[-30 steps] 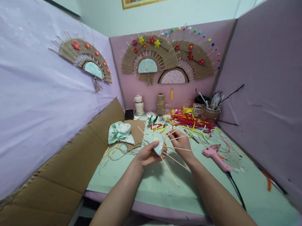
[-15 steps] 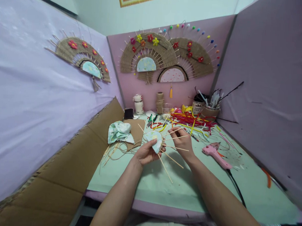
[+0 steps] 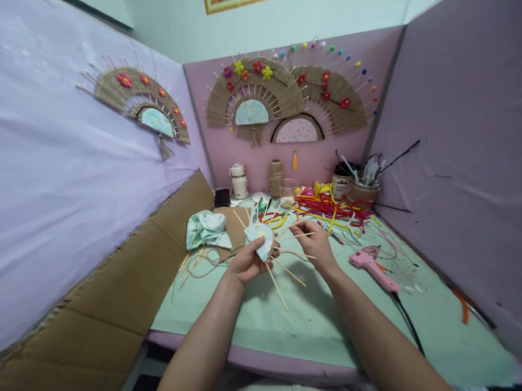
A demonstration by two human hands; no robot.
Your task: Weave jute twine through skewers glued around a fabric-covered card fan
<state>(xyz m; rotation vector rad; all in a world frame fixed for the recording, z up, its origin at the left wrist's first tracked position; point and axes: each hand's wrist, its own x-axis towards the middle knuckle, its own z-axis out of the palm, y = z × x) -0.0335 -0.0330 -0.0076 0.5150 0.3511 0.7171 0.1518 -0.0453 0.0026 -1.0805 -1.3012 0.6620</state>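
My left hand (image 3: 249, 261) grips a small half-round fan base (image 3: 261, 240) covered in pale blue-green patterned cloth, its thumb on the front and its fingers behind. Thin wooden sticks (image 3: 290, 271) spread outward from the curved edge, where brown twine shows. Just right of the base, among the stick ends, my right hand (image 3: 317, 247) is closed in a pinch. Whatever is between its fingertips, a stick end or twine, is too small to make out. Loose twine (image 3: 215, 262) lies on the table left of my left hand.
A crumpled cloth (image 3: 206, 229) rests by a cardboard piece (image 3: 239, 220) at left. Pliers (image 3: 271, 219) and red and yellow pipe cleaners (image 3: 329, 207) lie behind my hands. A pink glue gun (image 3: 374, 269) with a black cord is at right. Finished fans (image 3: 257, 86) hang on the panels.
The fan base has shifted slightly left and turned a little in my left hand, its sticks swinging with it. My right hand stays pinched near the stick ends. The camera view has shifted slightly.
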